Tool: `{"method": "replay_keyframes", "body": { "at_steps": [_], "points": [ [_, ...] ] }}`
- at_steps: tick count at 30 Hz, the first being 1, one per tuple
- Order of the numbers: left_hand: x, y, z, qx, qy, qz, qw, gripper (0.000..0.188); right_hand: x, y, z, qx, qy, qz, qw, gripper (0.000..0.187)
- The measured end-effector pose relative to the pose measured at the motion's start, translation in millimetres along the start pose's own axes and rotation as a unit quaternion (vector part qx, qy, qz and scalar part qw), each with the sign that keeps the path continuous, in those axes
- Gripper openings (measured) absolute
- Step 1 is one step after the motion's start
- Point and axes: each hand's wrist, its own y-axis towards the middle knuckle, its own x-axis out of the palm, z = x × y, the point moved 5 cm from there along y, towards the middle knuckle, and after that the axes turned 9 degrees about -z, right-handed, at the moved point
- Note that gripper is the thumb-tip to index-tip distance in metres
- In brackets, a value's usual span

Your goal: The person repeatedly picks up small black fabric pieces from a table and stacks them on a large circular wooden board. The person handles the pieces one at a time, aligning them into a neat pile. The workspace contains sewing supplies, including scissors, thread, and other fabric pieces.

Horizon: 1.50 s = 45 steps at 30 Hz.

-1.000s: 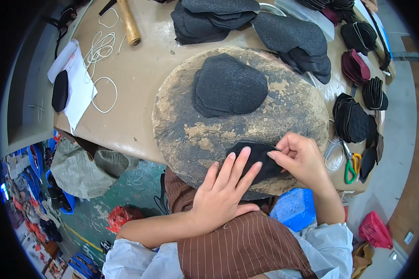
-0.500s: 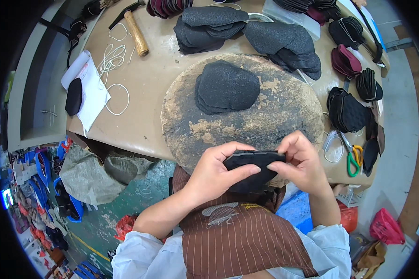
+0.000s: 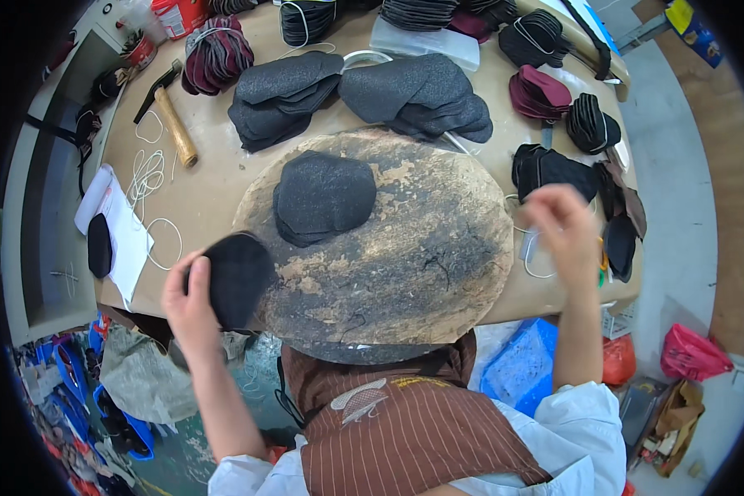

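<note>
My left hand (image 3: 192,299) holds a rounded black fabric piece (image 3: 240,277) out over the left side of the round worn board (image 3: 463,281), the thumb lying on top of it. On the board sits a small pile of dark grey rounded pieces (image 3: 324,197). Raised at the right, my right hand (image 3: 564,230) is partly blurred, its fingers apart and nothing visible in them. It is close to a stack of black fabric pieces (image 3: 554,171). White cord lies beneath and beside that hand.
Two fanned piles of dark grey pieces (image 3: 285,95) (image 3: 422,91) lie behind the board. A wooden-handled hammer (image 3: 175,128), loose white cord (image 3: 145,178) and papers (image 3: 128,240) are at the left. Maroon pieces (image 3: 539,91) and scissors, mostly hidden by my right arm, are at the right.
My hands have separated from where both held the black piece. The left carried it leftward; the right let go and moved up and right. The view has shifted too.
</note>
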Motion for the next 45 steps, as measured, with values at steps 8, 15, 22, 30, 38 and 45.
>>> {"method": "replay_keyframes", "body": {
  "at_steps": [8, 15, 22, 30, 38, 45],
  "points": [
    [77, -7, 54, 0.346, 0.417, -0.138, 0.829, 0.045, -70, 27, 51, 0.029, -0.279, -0.041, 0.959, 0.052],
    [126, 9, 50, 0.470, 0.393, -0.224, 0.758, 0.017, -45, 7, 23, -0.017, -0.403, 0.133, 0.905, 0.042],
    [125, -23, 61, 0.500, 0.319, -0.164, 0.788, 0.014, -62, -5, 50, 0.027, -0.113, 0.067, 0.991, 0.022],
    [153, -131, 10, 0.394, 0.338, -0.255, 0.815, 0.036, -54, -34, -5, 0.013, 0.152, 0.093, 0.984, 0.016],
    [111, -145, -4, 0.281, 0.436, -0.240, 0.821, 0.064, 111, -34, -49, 0.086, 0.221, -0.291, 0.927, 0.016],
    [106, -145, -15, 0.264, 0.433, -0.257, 0.823, 0.059, 132, -26, -42, 0.070, 0.136, -0.277, 0.949, 0.018]
  ]
}}
